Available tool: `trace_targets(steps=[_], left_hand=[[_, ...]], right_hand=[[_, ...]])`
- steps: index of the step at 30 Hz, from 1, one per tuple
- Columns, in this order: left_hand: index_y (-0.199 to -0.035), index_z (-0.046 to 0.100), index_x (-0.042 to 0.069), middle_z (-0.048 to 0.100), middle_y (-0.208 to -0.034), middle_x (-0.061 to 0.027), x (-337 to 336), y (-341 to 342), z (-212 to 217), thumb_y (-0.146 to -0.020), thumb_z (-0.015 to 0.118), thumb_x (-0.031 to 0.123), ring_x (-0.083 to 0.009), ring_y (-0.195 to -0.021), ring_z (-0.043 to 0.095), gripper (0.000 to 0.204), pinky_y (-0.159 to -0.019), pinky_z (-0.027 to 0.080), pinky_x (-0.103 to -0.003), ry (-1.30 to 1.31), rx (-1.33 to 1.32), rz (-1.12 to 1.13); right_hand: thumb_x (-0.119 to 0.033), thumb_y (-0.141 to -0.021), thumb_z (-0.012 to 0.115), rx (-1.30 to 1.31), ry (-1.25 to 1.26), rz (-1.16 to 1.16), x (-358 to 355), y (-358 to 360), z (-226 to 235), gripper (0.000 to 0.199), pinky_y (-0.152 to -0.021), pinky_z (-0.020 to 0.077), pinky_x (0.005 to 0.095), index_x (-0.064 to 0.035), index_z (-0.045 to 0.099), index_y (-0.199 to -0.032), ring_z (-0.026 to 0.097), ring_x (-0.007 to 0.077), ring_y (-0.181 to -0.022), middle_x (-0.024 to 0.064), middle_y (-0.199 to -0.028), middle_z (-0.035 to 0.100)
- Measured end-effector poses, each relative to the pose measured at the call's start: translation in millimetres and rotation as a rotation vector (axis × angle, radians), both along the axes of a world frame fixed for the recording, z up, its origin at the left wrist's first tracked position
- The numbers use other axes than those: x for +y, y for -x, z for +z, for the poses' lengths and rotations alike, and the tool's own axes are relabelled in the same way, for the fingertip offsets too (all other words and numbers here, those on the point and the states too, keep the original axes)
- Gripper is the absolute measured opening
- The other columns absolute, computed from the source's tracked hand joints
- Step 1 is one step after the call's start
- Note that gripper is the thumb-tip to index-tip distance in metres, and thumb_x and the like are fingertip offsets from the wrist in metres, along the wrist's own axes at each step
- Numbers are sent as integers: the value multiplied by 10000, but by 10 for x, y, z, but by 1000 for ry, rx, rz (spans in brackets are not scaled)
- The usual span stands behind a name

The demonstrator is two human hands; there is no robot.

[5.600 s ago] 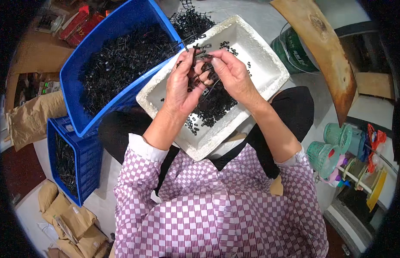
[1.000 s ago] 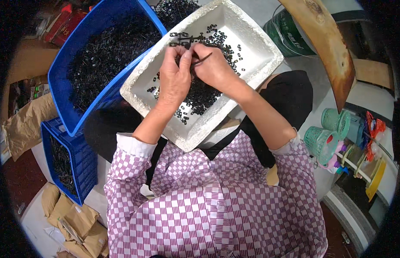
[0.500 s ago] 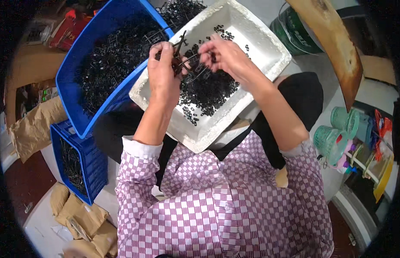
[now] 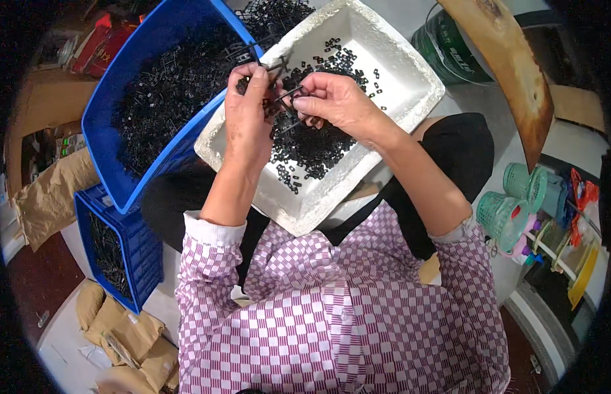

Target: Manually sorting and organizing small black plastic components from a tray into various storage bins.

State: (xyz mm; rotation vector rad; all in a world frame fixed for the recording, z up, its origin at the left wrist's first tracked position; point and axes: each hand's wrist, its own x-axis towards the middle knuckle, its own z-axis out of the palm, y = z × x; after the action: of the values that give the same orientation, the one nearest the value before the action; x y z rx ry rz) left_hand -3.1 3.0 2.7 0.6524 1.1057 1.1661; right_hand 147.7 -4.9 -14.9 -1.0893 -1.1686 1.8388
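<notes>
Above the white foam box (image 4: 295, 213), my left hand (image 4: 248, 115) is closed round a black plastic sprue frame (image 4: 276, 66), whose thin branches stick out past the fingers. My right hand (image 4: 335, 105) pinches at a branch of the same frame, thumb and fingertips pressed together. Under both hands, many small black plastic pieces (image 4: 318, 151) lie heaped on the box floor, with loose ones scattered toward its far end. The box rests between my legs. Fingers partly hide the frame's middle.
At left stands a big blue bin (image 4: 167, 157) full of black sprues, its rim against the foam box. Below it is a smaller blue crate (image 4: 144, 262). Brown paper bags (image 4: 131, 328) lie lower left. A green bucket (image 4: 450, 49), a wooden board (image 4: 509, 59) and green baskets (image 4: 502, 217) stand right.
My right hand has moved slightly down and left, from loosely spread fingers to a pinch on the frame. The left hand keeps its hold almost in place.
</notes>
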Motion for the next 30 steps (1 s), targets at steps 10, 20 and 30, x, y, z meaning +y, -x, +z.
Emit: trace_targets(steps=[10,20,30], left_hand=[[-996,460,86,525,-799,-11,39,-29,-24,-870,553,222,-92,-709,504,207,-598,448,-233,-43,28,19],[-991,465,72,505,-791,2,-19,-77,-82,-878,539,193,-74,-696,484,181,-591,422,-213,-61,62,-53],[-931,483,16,523,-811,-49,-292,-421,-167,-886,493,108,-103,-723,499,103,-619,414,-237,-512,443,-127]], right_hand=[[-183,-851,584,26,20,-38,-25,-12,19,130,-556,427,181,-59,545,-842,496,38,-608,-33,-699,526],[-152,-832,598,9,11,-77,-42,-17,-103,121,-554,425,185,-43,553,-860,501,41,-609,-23,-720,544],[-110,-709,634,-338,-394,-332,216,-30,-918,182,-504,444,235,22,585,-823,566,131,-557,69,-648,597]])
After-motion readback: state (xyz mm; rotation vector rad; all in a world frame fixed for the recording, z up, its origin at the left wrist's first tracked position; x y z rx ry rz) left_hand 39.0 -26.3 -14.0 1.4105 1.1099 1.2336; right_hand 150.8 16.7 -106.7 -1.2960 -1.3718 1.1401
